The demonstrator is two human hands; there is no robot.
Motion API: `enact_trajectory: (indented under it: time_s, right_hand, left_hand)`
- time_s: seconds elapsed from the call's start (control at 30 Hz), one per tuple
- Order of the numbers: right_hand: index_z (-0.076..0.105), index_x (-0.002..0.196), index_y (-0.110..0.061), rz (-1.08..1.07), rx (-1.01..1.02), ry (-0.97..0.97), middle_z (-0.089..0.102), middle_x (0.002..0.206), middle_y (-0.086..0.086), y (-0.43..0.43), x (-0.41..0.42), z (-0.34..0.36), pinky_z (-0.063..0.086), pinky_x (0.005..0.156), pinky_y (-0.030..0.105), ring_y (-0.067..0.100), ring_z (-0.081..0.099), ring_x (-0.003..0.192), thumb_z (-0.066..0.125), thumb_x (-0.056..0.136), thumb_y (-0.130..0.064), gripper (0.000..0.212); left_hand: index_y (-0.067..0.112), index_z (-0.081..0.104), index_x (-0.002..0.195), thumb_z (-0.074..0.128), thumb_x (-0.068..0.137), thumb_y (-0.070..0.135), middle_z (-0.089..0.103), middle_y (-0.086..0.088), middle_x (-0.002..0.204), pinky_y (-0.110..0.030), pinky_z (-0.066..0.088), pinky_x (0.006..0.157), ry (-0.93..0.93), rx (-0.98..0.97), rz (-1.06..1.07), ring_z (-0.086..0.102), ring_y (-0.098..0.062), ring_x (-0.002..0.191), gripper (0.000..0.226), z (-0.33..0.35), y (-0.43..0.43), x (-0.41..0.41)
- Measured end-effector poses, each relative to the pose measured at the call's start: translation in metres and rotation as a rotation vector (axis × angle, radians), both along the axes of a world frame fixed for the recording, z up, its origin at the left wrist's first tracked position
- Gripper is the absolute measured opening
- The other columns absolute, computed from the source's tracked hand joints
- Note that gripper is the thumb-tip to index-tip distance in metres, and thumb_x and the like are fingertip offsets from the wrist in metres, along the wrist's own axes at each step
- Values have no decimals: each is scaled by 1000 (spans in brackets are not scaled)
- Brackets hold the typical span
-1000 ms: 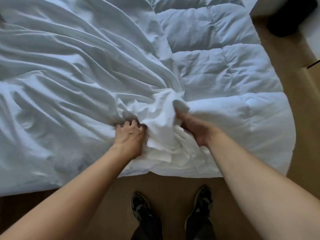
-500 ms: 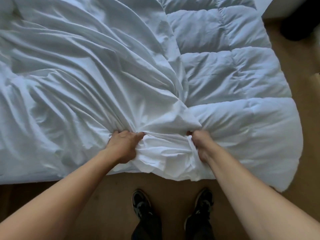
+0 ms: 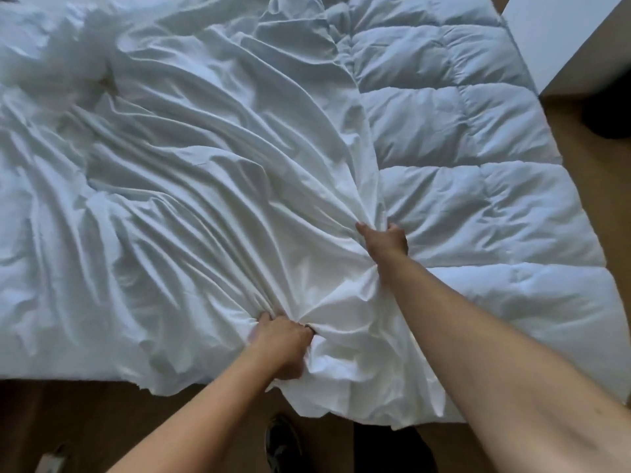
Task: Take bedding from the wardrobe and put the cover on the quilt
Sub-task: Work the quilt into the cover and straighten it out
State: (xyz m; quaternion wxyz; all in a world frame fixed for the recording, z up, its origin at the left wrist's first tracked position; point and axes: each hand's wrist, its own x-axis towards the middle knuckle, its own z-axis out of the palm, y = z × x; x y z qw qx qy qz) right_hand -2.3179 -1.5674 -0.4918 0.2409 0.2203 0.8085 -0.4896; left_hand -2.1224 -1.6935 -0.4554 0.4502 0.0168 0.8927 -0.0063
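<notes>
Room: wooden floor, with white bedding spread wide across it and a white cabinet at top right.
Change: the right hand has gone up the cover's border, well away from the left hand, which stays at the near edge.
Cover: the cover lies crumpled over the left and middle of the quilt, creases fanning from both fists. The padded squares are bare on the right.
Grip: both hands have their fingers curled tight into cover cloth.
Hard to see: fingertips are buried in folds, and the right hand possibly catches quilt too.
</notes>
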Motion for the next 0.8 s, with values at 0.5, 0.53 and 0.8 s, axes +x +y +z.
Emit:
enact_trajectory:
  time_s: [0.5, 0.53, 0.8]
  right_hand:
    - [64, 119, -25, 806, 448, 58, 68, 110, 9, 135, -19, -24, 47, 78, 34, 32, 64, 103, 51, 94, -28, 28]
    - [67, 107, -27, 825, 360, 37, 70, 103, 2, 139, -33, -21, 46, 73, 30, 27, 65, 99, 55, 92, -31, 20]
    - [71, 106, -13, 303, -37, 68, 71, 95, 5, 106, -183, -12, 51, 85, 40, 25, 64, 90, 67, 89, -53, 43]
  left_hand:
    - [13, 59, 126, 70, 86, 34, 67, -14, 117, -37, 56, 87, 309, 342, 841, 66, -34, 109, 46, -46, 73, -324]
    - [13, 54, 131, 62, 87, 23, 65, -17, 119, -36, 53, 88, 344, 312, 824, 64, -36, 111, 46, -58, 83, -327]
    - [-1, 66, 79, 50, 79, -13, 69, -18, 79, -40, 52, 70, 328, 774, 741, 62, -31, 75, 20, -42, 147, -298]
